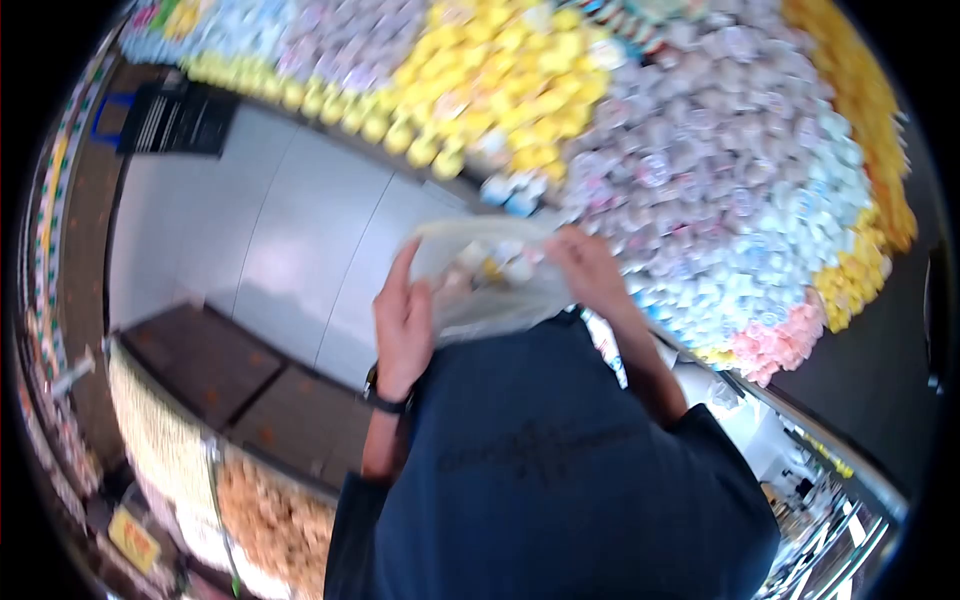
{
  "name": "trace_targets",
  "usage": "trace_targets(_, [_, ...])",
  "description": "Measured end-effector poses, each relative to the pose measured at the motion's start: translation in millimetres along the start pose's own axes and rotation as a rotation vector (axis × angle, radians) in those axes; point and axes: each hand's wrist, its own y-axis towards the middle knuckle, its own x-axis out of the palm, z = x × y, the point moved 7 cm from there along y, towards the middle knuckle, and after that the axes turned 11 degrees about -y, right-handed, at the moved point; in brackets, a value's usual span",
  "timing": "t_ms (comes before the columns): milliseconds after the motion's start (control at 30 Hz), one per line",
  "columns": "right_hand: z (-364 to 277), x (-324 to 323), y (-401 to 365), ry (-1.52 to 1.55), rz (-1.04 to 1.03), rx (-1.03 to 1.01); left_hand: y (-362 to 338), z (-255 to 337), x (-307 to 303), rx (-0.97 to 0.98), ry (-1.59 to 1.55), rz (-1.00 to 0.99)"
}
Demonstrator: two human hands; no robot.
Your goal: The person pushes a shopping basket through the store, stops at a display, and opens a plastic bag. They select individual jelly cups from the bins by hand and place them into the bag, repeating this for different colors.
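A clear plastic bag (500, 315) is held with its mouth spread in front of my dark shirt. Inside it lie several small items (490, 262), white, yellow and pinkish, too blurred to name. My left hand (403, 315) grips the bag's left rim, thumb and fingers closed on the plastic; a dark watch (388, 402) is on that wrist. At the opposite rim, my right hand (590, 268) pinches the bag's edge. Just beyond the bag is a display heaped with small grey-lilac items (690, 150).
Yellow items (500, 70) and pale blue ones (770, 250) fill other parts of the display. A row of round yellow pieces (400, 137) edges it. A black basket (178, 118) stands at the far left on the brown surface. Brown plush-like items (275, 520) sit at lower left.
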Motion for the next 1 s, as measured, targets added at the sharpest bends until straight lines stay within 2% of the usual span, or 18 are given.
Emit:
trace_targets(67, [-1.9, 1.1, 2.5, -0.030, 0.044, -0.040, -4.3, -10.8, 3.2, -0.257, -0.283, -0.038])
trace_targets(200, [-0.6, -3.9, 7.7, -0.047, 0.139, -0.174, -0.4, -2.2, 12.3, -0.381, -0.682, -0.040])
trace_targets(267, [4.0, 6.0, 9.8, 0.017, 0.011, -0.161, 2.8, 3.2, 15.0, -0.366, -0.701, -0.069])
trace_targets(533, [8.3, 11.8, 20.0, 0.026, -0.052, -0.171, 2.1, 18.7, 13.1, -0.320, -0.838, -0.105])
trace_targets(700, [5.9, -34.8, 29.5, 0.088, -0.049, -0.199, 3.4, 21.6, 10.6, -0.312, -0.855, -0.054])
trace_targets(767, [12.8, -75.9, 45.4, 0.010, 0.093, -0.228, 1.7, 9.2, 3.9, -0.317, -0.842, -0.027])
trace_targets(833, [0.7, -133.2, 59.0, 0.077, 0.261, -0.248, -2.1, 4.1, 0.1, -0.252, -1.147, -0.237])
trace_targets(867, [-4.0, -163.2, 68.1, 0.056, 0.334, -0.228, -2.4, 7.4, -0.3, -0.248, -1.150, -0.236])
trace_targets(933, [-5.8, -233.1, 84.8, 0.016, 0.562, -0.239, -1.8, 4.1, -10.2, -0.293, -0.879, 0.045])
trace_targets(967, [-6.3, -270.3, 90.0, 0.002, 0.709, -0.274, -0.5, 5.7, -6.9, -0.293, -0.893, 0.034])
trace_targets(1000, [-11.2, -307.9, 91.2, -0.074, 0.833, -0.281, -0.7, 2.0, -12.6, -0.297, -0.888, 0.134])
